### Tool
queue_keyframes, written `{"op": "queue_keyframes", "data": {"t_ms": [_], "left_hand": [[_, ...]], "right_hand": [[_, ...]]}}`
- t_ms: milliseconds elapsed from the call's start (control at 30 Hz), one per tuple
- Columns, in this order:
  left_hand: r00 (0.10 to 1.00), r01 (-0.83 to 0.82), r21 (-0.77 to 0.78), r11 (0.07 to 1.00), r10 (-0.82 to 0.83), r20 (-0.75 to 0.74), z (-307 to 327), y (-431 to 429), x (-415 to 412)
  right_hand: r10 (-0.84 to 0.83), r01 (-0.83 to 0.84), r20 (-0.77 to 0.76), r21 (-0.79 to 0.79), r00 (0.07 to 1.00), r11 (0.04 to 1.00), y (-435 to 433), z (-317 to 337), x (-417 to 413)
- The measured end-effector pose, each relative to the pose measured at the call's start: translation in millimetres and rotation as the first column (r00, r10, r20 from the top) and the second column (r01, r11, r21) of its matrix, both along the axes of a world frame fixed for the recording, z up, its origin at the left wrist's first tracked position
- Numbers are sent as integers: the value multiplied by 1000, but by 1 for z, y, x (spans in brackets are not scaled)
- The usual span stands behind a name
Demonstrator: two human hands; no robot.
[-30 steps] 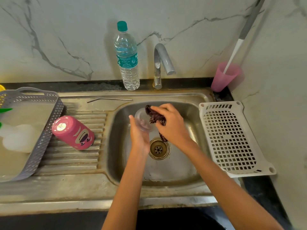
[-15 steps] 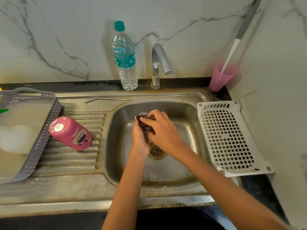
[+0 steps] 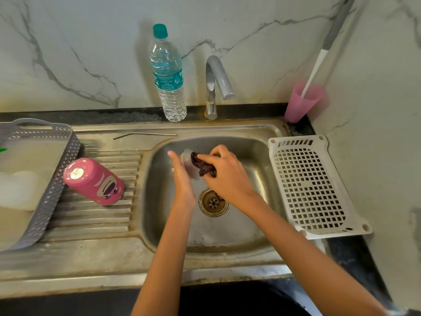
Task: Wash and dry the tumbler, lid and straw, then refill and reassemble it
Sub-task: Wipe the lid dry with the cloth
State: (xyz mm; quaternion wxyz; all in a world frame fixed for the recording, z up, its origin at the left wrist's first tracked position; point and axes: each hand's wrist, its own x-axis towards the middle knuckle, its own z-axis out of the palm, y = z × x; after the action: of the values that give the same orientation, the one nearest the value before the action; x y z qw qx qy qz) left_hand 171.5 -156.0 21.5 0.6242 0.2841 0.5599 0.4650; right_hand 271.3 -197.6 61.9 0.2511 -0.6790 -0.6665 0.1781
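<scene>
Grey basket (image 3: pixel 57 179) sits at L edge of desk. Just beside it the tumbler (image 3: pixel 95 181) lies on its side on the drainboard, one flat end twd the basket. Pink, printed, rigid body. Judged smooth, slick if wet, and free to roll across the ribs, so wrap whole hand round mid-body.

Straw (image 3: pixel 143 134) lies along back edge of the sink unit, behind the drainboard. Thin bent metal, stiff, light, flat to the steel. Best pinched near the bend.

Water bottle (image 3: pixel 168 74) stands capped at back edge, near the tap (image 3: pixel 216 80); prob. the refill supply.

Over the sink (image 3: pixel 262 156): L hand (image 3: pixel 182 176) holds the lid (image 3: pixel 186 160) by its rim; thumb not visible. Lid is clear plastic, looks light, thin, prob. slippery. Grip belongs on the rim, not the face.

R hand (image 3: pixel 225 174), fingers curled, pinches the dark cloth (image 3: pixel 202 166) bunched against the lid. Cloth is soft; its tail hangs twd the drain (image 3: pixel 213 201). Step: wiping lid; wash or dry, can't tell.

White rack (image 3: pixel 312 185) at R edge; pink cup (image 3: pixel 300 101) at back R corner.
</scene>
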Motion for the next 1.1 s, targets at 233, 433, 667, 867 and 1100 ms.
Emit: {"op": "queue_keyframes", "data": {"t_ms": [233, 433, 667, 867, 1100], "left_hand": [[996, 20, -35, 999, -17, 85, -5, -13, 6], [925, 32, -279, 960, 78, 373, 6, -10, -5], [871, 4, -313, 950, 150, 467, 8, -14, -6], [859, -71, -367, 928, 244, 450, -5, -9, -13], [954, -63, -334, 941, 155, 257, -15, -13, -7]], "right_hand": [[118, -113, 69, -63, 991, 992, 3, -11, -9], [306, -347, 428, 20, 850, 938, -8, -21, 4], [375, -472, 486, 90, 789, 877, -12, -37, 28], [330, -428, 497, 95, 803, 899, -13, -58, 53], [143, -172, 245, 101, 959, 980, 11, -47, 54]]}}
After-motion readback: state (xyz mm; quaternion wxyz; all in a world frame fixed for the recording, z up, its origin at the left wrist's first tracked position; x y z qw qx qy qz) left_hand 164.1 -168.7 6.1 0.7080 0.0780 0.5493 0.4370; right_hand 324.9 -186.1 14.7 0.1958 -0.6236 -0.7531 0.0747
